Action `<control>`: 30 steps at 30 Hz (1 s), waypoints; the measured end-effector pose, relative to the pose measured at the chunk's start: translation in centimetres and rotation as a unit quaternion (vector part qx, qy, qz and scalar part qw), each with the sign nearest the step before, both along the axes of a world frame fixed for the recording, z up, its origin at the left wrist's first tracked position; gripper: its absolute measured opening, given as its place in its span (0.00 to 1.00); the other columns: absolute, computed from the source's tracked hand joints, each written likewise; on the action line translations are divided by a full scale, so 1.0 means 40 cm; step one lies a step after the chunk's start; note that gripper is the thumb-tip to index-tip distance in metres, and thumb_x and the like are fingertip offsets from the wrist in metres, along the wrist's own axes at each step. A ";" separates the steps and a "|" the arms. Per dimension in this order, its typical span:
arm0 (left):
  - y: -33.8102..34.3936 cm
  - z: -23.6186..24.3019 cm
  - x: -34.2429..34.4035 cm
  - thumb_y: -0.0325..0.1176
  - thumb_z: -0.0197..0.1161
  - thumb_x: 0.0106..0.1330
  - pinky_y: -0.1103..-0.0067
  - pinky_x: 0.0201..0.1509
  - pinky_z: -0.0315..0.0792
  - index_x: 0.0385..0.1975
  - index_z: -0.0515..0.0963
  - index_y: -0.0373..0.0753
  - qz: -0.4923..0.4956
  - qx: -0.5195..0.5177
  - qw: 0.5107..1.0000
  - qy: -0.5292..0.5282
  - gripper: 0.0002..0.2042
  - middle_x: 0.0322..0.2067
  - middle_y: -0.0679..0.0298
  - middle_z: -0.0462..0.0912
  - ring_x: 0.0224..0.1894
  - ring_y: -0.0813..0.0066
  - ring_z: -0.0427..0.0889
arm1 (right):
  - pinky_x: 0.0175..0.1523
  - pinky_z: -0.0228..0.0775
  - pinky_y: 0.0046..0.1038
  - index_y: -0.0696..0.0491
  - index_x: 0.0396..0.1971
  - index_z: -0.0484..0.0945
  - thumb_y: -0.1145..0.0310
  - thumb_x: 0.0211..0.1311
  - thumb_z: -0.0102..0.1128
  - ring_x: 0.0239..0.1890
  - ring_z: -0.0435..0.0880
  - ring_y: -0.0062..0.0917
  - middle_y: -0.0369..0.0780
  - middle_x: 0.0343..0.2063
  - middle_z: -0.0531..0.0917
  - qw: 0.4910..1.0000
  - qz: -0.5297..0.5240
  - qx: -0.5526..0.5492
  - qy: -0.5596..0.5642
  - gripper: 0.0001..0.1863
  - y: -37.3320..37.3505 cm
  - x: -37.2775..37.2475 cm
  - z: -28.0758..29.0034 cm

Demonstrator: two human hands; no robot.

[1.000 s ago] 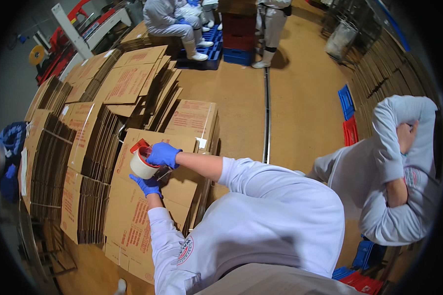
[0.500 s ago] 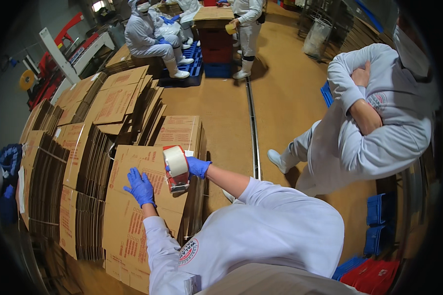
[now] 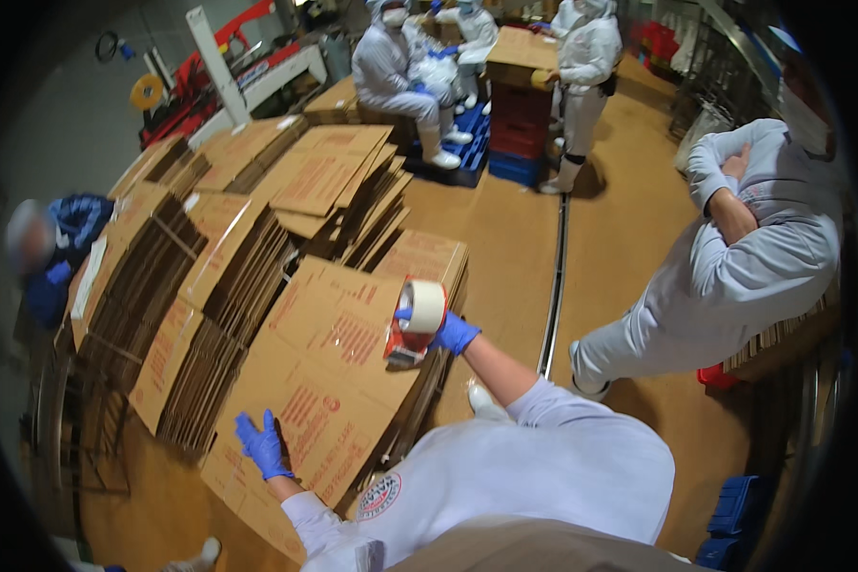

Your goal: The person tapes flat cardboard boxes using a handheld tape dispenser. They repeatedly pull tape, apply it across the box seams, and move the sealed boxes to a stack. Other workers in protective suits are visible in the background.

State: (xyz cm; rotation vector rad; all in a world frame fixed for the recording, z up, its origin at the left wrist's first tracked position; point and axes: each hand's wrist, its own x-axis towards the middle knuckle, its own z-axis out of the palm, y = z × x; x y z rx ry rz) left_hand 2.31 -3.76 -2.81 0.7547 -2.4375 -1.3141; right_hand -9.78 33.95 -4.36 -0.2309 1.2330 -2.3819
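My right hand (image 3: 457, 334), in a blue glove, grips a red tape dispenser (image 3: 423, 307) that carries a wide roll of pale tape. It is over the far right part of a flattened cardboard box (image 3: 300, 329) on top of a stack. My left hand (image 3: 265, 446), also gloved in blue, is open with its fingers apart at the near left part of the same cardboard. Whether its palm presses on the board cannot be made out. Red print covers parts of the cardboard.
More stacks of flattened boxes (image 3: 221, 253) stand to the left and beyond. A person with crossed arms (image 3: 763, 229) stands at right. Further off, people are around stacked crates (image 3: 520, 124) near a blue pallet (image 3: 472, 143). A floor drain (image 3: 556, 286) runs lengthwise. Blue crates (image 3: 734, 505) lie lower right.
The view has swung, so the stacks and people appear further right. My left hand has slid toward the near left edge of the cardboard. My right hand keeps hold of the tape dispenser.
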 end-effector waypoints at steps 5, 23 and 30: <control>-0.036 0.098 0.204 0.65 0.53 0.45 0.62 0.62 0.41 0.60 0.36 0.37 0.179 -0.158 0.896 -0.375 0.51 0.62 0.55 0.32 0.63 0.49 0.30 | 0.31 0.70 0.25 0.53 0.32 0.72 0.64 0.47 0.60 0.30 0.75 0.20 0.34 0.27 0.77 0.992 -0.078 0.097 0.012 0.13 -0.015 0.000 0.040; 0.138 0.224 0.246 0.27 0.57 0.55 0.78 0.43 0.67 0.42 0.65 0.26 0.176 0.110 0.964 0.169 0.17 0.38 0.57 0.73 0.39 0.74 0.71 | 0.45 0.61 0.32 0.47 0.36 0.75 0.65 0.42 0.59 0.37 0.71 0.31 0.39 0.36 0.73 0.844 -0.098 0.276 0.450 0.16 0.097 -0.224 -0.138; 0.362 0.451 -0.061 0.25 0.51 0.58 0.78 0.47 0.66 0.46 0.63 0.29 0.146 0.113 0.922 0.341 0.16 0.42 0.57 0.70 0.41 0.74 0.70 | 0.51 0.60 0.27 0.51 0.45 0.69 0.56 0.50 0.58 0.45 0.67 0.23 0.33 0.42 0.70 0.989 -0.075 -0.069 0.111 0.23 0.318 -0.301 -0.053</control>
